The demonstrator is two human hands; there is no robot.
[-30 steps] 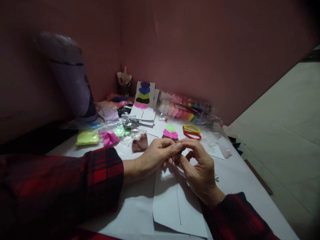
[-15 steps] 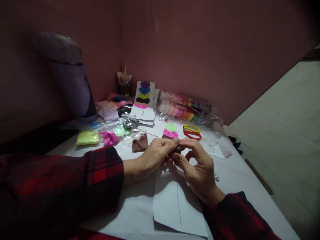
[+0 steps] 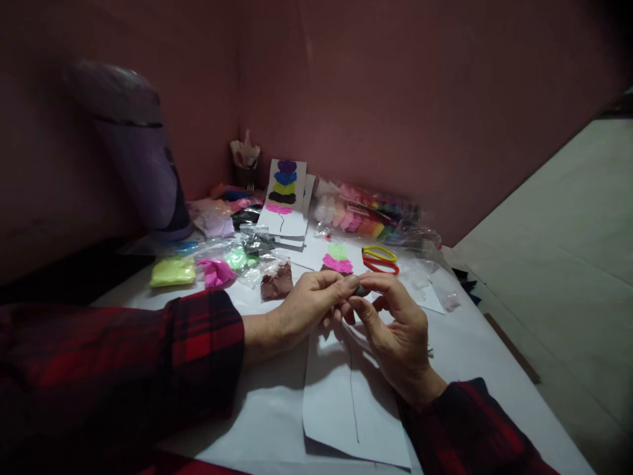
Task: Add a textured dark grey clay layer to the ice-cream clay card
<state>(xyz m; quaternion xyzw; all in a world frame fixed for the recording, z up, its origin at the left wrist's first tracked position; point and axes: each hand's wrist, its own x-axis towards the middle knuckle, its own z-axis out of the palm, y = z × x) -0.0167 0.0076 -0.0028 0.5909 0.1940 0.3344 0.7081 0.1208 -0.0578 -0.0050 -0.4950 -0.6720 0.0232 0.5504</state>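
Between my two hands is a small lump of dark grey clay [image 3: 360, 290]. The fingers and thumb of my left hand [image 3: 316, 300] pinch it from one side. My right hand [image 3: 393, 330] grips its other side with thumb and forefinger. Both hands hover over a white sheet of paper [image 3: 331, 402] that bears a thin drawn line. Light green clay [image 3: 337, 251] and pink clay [image 3: 338, 264] form layers on the paper just beyond my fingers, with a brown layer partly hidden by my left hand.
Scissors with yellow and red handles [image 3: 380, 260] lie beyond my right hand. Bags of yellow clay [image 3: 173, 272], magenta clay [image 3: 216, 272] and brown clay [image 3: 277, 282] sit to the left. A card with coloured layers [image 3: 284, 198] leans at the back, beside a multicoloured clay pack [image 3: 361, 210].
My right fingers and the grey clay have shifted slightly, and the clay shows a little further right. Everything else on the table stays where it was.
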